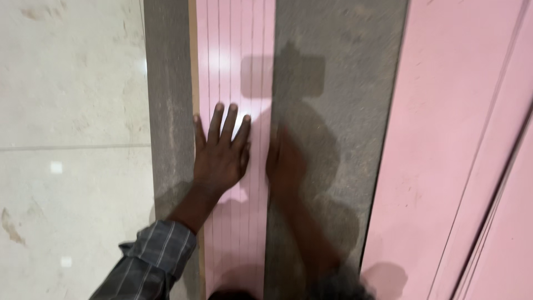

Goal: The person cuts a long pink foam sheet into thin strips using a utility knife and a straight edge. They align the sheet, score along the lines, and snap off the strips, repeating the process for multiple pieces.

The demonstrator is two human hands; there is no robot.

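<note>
Left hand (222, 153) pressed flat, fingers spread, on a grooved pink panel (236, 66) between grey boards (333, 111); right hand (286, 164) blurred, its grip unclear. Uneven pressure may shift the panel.

Pale marble-like tiled floor (72, 111), with thin grout lines and a few brownish stains. Directly on it, long boards side by side: a narrow grey strip (166, 83), a pink grooved panel (236, 55), a wider grey dusty board (338, 111), then a broad pink panel (449, 139) at right.
</note>
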